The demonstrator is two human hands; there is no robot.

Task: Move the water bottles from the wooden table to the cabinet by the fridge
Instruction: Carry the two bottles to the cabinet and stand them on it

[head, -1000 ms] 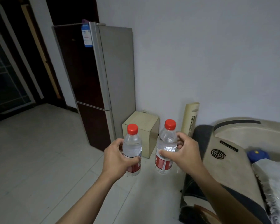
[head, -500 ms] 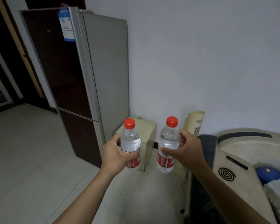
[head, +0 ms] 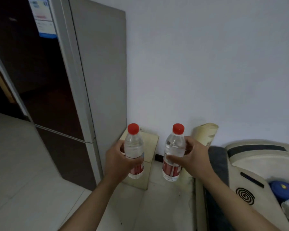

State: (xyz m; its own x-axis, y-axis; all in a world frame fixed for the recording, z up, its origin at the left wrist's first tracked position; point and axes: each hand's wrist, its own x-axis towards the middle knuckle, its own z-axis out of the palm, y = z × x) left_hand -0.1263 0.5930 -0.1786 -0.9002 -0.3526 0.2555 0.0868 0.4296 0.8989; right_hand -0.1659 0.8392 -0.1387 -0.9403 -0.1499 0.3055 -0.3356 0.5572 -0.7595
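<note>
My left hand grips a clear water bottle with a red cap and red label, held upright. My right hand grips a second, matching water bottle, also upright. Both bottles hang in the air in front of a small cream cabinet that stands on the floor between the fridge and the wall. The left bottle overlaps the cabinet's top and hides part of it. The wooden table is out of view.
The tall grey fridge with dark doors fills the left. A cream tower fan leans by the wall right of the cabinet. A sofa arm with a mosquito coil and a blue object lies at the right. Pale floor tiles spread left.
I have come closer to the fridge and the cabinet, which now look larger. Both hands still hold their bottles upright, at about the same spacing.
</note>
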